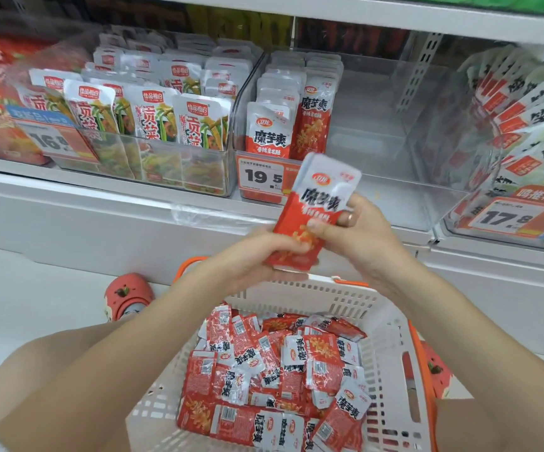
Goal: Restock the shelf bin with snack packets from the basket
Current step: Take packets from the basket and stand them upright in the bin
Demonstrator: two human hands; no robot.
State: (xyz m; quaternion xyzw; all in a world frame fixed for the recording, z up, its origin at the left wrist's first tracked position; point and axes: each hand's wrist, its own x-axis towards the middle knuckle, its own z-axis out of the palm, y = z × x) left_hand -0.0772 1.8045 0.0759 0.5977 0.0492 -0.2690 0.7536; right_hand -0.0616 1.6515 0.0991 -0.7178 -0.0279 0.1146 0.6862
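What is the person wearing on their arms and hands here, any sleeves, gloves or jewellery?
No gloves and no sleeves show: both forearms are bare up to the frame edge. The right hand wears a plain band ring on one finger. The left hand shows no ring or watch.

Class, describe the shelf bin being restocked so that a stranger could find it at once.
Find the white shelf above the basket. The clear bin sits directly above the raised packet, behind the 19.5 price tag. Unlike its full neighbours, only its left side holds red-and-white packets.
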